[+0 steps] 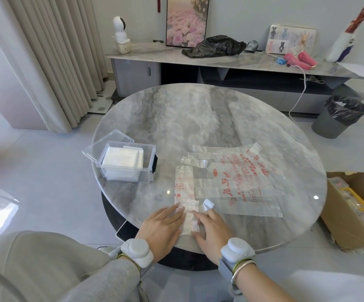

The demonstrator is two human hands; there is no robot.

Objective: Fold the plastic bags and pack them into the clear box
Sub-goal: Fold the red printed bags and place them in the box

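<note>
A cream curtain (52, 62) hangs at the far left of a bright living room. In front of it stands a round marble-patterned table (198, 118).

On the table's left part sits the clear box (126, 178). Its hinged lid (105, 144) is tipped open on the far-left side. A stack of folded white plastic bags (123, 159) lies inside and fills most of the box.

At the table's near edge, the person's left hand (161, 227) lies flat. Its fingers are straight, and the fingertips press on the near end of a folded bag strip (184, 188). This long, narrow band of clear plastic with red print runs away from the person. The right hand (211, 229) lies just across the strip, also flat and unclenched. Its fingers are extended onto the same end, and neither hand is gripping the plastic. Each wrist wears a round white device, seen on the left wrist (137, 250).

To the right of the strip, and touching it, more clear plastic bags (237, 182) with red lettering lie spread flat in an overlapping layer.

Beyond the table, a low sideboard (242, 62) holds a crumpled black bag (213, 46). A grey waste bin (340, 118) stands on the floor to the right. An open cardboard box (338, 214) stands by the table's right edge.
</note>
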